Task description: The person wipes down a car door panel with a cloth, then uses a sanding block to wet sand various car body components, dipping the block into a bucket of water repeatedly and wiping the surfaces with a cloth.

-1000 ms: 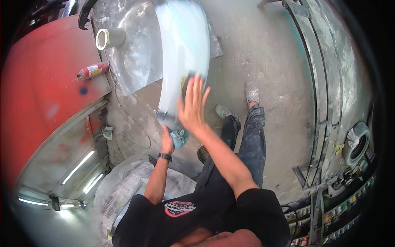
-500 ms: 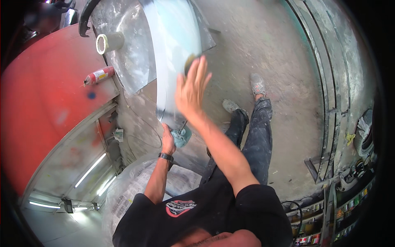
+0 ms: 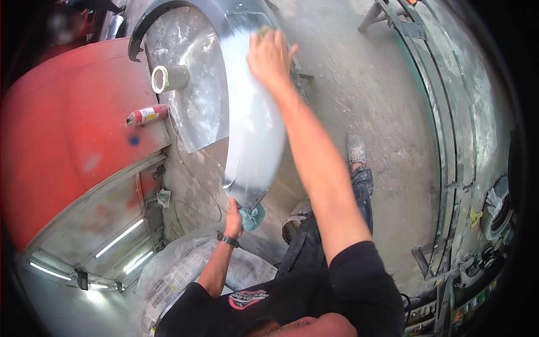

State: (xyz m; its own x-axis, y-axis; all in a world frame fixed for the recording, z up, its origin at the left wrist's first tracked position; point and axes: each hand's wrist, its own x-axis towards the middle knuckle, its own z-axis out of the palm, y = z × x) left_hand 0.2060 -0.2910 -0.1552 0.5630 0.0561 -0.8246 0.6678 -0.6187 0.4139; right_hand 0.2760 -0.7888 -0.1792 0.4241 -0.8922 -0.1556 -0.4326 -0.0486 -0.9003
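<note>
Higher up the curved panel (image 3: 252, 132) than a second ago, the right hand (image 3: 273, 56) has slid from the lower half to the dark patch near the top, and its arm is stretched out. A yellowish edge of a pad (image 3: 264, 30) shows past its bent fingers; whether they grip the pad or only press it, I cannot tell. As before, the left hand (image 3: 233, 220) grasps the panel's narrow lower end, with a blue cloth (image 3: 252, 217) bunched just beside it. The panel runs up the middle of the view, pale along most of its length. Left of it are a shiny sheet (image 3: 193, 95) and a grey tube (image 3: 178, 77) with a pale rim. Farther left, a red bottle (image 3: 147, 114) lies on a large red surface (image 3: 73, 129). Below, a bucket (image 3: 292, 227) stands beside the person's leg.
</note>
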